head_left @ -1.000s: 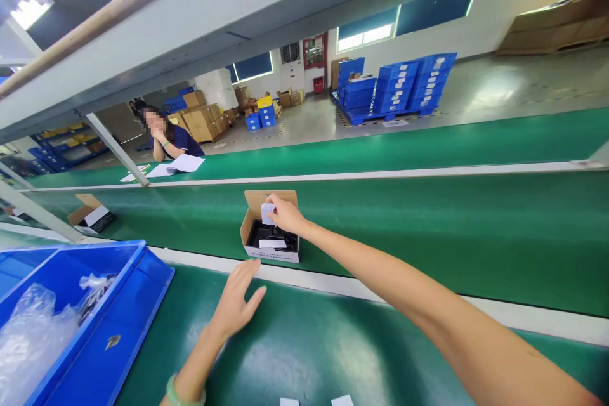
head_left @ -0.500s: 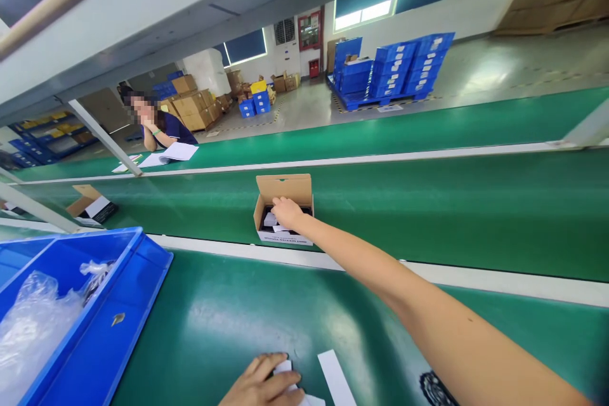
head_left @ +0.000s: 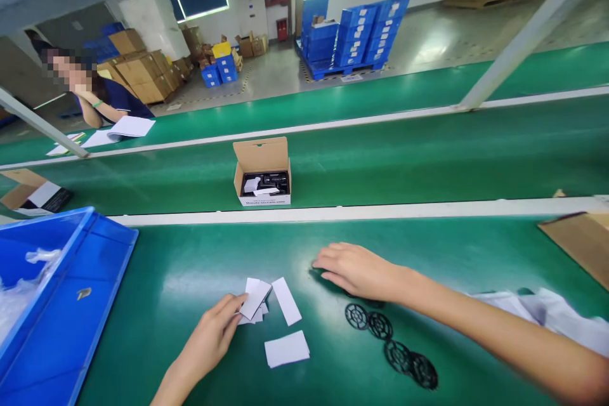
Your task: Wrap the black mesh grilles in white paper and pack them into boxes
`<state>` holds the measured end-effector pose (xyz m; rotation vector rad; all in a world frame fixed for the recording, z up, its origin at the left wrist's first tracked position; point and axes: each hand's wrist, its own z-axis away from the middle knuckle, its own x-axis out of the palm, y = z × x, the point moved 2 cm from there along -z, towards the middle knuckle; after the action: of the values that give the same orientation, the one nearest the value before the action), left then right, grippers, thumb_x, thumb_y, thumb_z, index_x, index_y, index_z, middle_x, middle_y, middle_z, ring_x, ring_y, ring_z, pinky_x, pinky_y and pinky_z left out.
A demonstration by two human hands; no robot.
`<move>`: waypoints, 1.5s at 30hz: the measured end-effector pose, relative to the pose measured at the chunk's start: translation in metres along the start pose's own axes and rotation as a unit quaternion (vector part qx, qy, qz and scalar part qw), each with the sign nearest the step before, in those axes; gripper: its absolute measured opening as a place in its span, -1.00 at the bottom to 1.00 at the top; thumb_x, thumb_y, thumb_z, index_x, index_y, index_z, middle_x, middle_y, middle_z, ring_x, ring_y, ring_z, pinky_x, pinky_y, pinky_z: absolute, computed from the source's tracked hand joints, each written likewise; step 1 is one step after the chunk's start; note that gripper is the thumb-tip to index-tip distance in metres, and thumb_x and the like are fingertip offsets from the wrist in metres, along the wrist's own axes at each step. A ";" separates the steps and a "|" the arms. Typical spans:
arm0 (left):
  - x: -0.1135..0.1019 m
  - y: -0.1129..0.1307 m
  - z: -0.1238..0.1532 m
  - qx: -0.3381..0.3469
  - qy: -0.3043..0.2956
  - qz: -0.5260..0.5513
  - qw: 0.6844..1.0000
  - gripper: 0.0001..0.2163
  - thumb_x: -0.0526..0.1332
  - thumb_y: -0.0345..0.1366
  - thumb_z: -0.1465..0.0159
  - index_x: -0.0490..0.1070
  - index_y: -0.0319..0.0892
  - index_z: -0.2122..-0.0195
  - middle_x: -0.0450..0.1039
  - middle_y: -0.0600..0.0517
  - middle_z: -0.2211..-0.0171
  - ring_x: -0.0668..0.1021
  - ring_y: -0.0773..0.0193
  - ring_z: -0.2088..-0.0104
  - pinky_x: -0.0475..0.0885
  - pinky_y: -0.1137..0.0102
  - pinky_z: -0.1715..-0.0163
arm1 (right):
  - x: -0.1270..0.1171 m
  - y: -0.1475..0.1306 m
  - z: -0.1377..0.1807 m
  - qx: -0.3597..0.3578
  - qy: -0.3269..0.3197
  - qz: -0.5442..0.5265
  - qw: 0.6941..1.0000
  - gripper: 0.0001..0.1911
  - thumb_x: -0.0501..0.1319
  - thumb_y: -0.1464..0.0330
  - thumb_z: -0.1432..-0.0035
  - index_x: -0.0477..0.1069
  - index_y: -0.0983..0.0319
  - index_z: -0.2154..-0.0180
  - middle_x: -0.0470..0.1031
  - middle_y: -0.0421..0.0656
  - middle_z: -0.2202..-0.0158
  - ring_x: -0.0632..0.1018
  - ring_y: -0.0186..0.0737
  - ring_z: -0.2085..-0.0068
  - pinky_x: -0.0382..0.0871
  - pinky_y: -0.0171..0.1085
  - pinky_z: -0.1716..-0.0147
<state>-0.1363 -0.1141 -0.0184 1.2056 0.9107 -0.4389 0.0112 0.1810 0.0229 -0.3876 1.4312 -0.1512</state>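
My left hand (head_left: 209, 336) pinches a small white card (head_left: 255, 297) lifted off a little pile of white cards on the green table. Two more white cards (head_left: 287, 349) lie loose just right of it. My right hand (head_left: 358, 270) hovers palm down over the table with its fingers spread and nothing in it, close to a row of black round grille parts (head_left: 391, 346). An open cardboard box (head_left: 262, 173) with black items and white slips inside stands on the conveyor belt beyond both hands.
A blue bin (head_left: 57, 304) with plastic bags sits at the left. Another open box (head_left: 29, 191) rides the belt far left. A cardboard flap (head_left: 578, 242) and white bags (head_left: 547, 314) lie at right. A seated person (head_left: 92, 98) leans on the far side.
My right hand left the box and came back to the near table, empty. My left hand drew back to the card pile and picked up a card. The view tilted down.
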 end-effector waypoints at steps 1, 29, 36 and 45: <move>-0.001 0.005 0.001 -0.012 0.012 0.025 1.000 -0.69 -0.03 -0.28 -0.39 0.31 -0.07 -0.11 0.43 -0.04 0.26 0.51 0.26 0.30 0.46 0.42 0.29 | 0.005 -0.001 0.015 0.013 0.008 -0.010 1.000 -0.80 0.10 0.44 -0.29 0.47 0.24 0.13 0.47 -0.09 0.23 0.47 -0.09 0.21 0.37 -0.14 0.18; 0.030 0.061 0.026 -0.249 0.145 0.085 0.954 -0.86 0.04 -0.22 -0.14 0.27 -0.16 0.40 0.33 0.03 0.49 0.39 0.22 0.48 0.29 0.34 0.41 | 0.099 -0.035 0.185 0.190 0.325 -0.110 0.920 -0.61 -0.03 0.24 -0.39 0.05 0.15 -0.20 0.35 -0.01 0.02 0.45 -0.07 0.04 0.48 -0.11 0.13; 0.087 0.138 0.001 -0.142 0.127 0.578 0.794 -0.71 0.31 -0.19 -0.12 0.35 -0.23 0.22 0.35 0.02 0.37 0.39 0.34 0.47 0.30 0.40 0.42 | 0.071 -0.072 0.159 0.103 0.359 -0.176 0.911 -0.58 0.01 0.30 -0.38 0.05 0.18 -0.22 0.36 0.00 -0.01 0.44 -0.10 0.01 0.47 -0.15 0.09; 0.152 0.187 -0.016 -0.197 0.086 0.732 0.647 -0.67 0.46 -0.15 0.02 0.46 -0.24 0.33 0.40 0.00 0.33 0.45 0.29 0.30 0.38 0.43 0.31 | 0.066 -0.092 0.153 0.028 0.355 -0.177 0.918 -0.53 0.02 0.41 -0.36 0.00 0.26 -0.25 0.34 0.05 -0.03 0.37 -0.05 -0.01 0.37 -0.04 0.02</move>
<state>0.0824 -0.0114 -0.0274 1.1913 -0.0721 1.1624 0.1822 0.1002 0.0074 -0.5767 2.0524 -0.6823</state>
